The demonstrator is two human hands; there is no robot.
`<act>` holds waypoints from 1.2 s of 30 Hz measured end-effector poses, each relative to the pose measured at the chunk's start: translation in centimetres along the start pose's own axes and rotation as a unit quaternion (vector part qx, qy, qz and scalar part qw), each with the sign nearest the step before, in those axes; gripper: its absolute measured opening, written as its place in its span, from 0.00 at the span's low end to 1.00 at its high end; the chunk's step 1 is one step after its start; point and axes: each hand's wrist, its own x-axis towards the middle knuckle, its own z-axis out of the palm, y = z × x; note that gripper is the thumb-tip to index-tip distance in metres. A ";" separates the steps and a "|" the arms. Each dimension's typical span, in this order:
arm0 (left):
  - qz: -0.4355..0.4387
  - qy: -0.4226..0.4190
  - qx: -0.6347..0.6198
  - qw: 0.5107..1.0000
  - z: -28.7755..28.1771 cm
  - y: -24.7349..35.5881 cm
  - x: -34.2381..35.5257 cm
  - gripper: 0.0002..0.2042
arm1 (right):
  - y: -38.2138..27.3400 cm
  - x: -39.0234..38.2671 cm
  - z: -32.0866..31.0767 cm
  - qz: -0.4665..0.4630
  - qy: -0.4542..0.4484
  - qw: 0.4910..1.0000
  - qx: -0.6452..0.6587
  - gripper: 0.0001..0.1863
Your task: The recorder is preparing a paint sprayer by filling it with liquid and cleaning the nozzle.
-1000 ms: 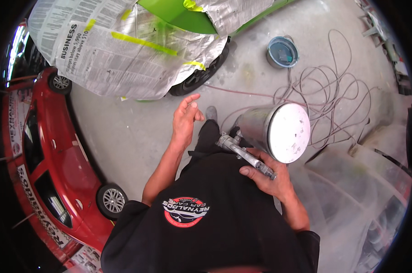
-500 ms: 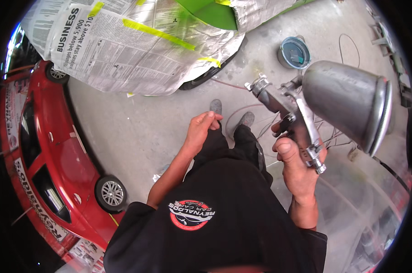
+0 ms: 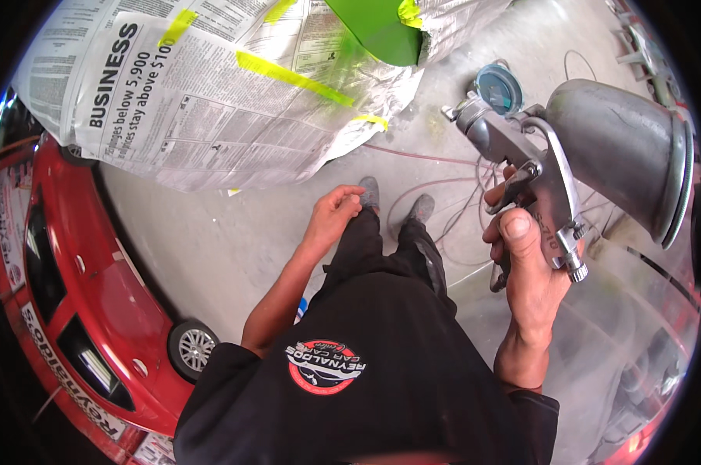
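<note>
My right hand [image 3: 532, 275] grips a silver spray gun [image 3: 540, 186] by its handle, thumb on the near side. The nozzle points to the upper left, and the large metal cup [image 3: 606, 151] is tilted sideways at the right. My left hand [image 3: 335, 213] is held above my legs with thumb and fingers drawn loosely together, nothing visible in them. Beyond both hands stands a green car body [image 3: 370, 27] covered mostly in newspaper masking [image 3: 211, 124] with yellow tape. My dark shoes show on the floor below.
A red car [image 3: 110, 302] stands along the left. A blue bucket [image 3: 499, 87] sits behind the gun, with looped hoses [image 3: 435, 186] on the concrete floor [image 3: 156, 232]. Translucent plastic sheeting [image 3: 621, 349] fills the lower right, and pale objects [image 3: 633, 46] line the upper right edge.
The spray gun has come up and right in my right hand, turned from cup-lid facing me to side-on. My left hand's fingers have drawn closer together and sit slightly lower.
</note>
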 end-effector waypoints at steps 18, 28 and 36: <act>-0.008 -0.041 0.032 0.999 -1.6 -0.7 1.2 0.15 | 0.1 0.5 1.7 0.008 -0.016 1.000 0.021 0.38; -0.021 -0.042 0.020 0.999 -0.1 -1.7 0.8 0.15 | 2.0 -0.5 0.0 -0.011 0.074 0.996 0.044 0.34; -0.090 -0.050 0.021 0.994 2.6 -5.6 0.2 0.13 | 4.9 -0.4 -1.6 0.029 0.021 0.999 0.002 0.40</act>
